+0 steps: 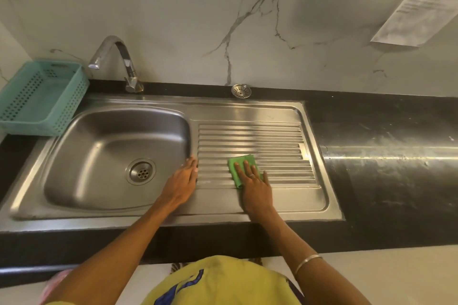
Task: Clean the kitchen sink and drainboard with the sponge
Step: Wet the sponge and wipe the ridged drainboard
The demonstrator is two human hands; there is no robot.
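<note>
Your right hand (252,178) lies flat on the green sponge (241,168), fingers straight and a bit spread, and presses it on the ribbed part of the drainboard (272,136), near its front-left corner. Your left hand (184,176) rests with straight fingers on the rim between the sink (111,146) and the drainboard; it holds nothing.

What can go wrong from here, imo:

- The sponge is only under the palm, not gripped. If you push fast across the ribs, it can fold or slip out from under the fingers, esp. at the raised edge.
- Wiping across the ribs cleans only the tops; dirt stays in the grooves. Better to follow the grooves, left to right.
- The far rows and the flat strip at the back look not yet reached, so you can easily miss them. Same for the sink bowl & the drain (140,171).
- The loose strainer (241,90) sits on the table just behind the drainboard; a long stroke to the back can knock it.
- If water goes toward the table edge, it can drip down to the floor.
- The left hand on the wet rim can slide into the sink if you lean on it.
</note>
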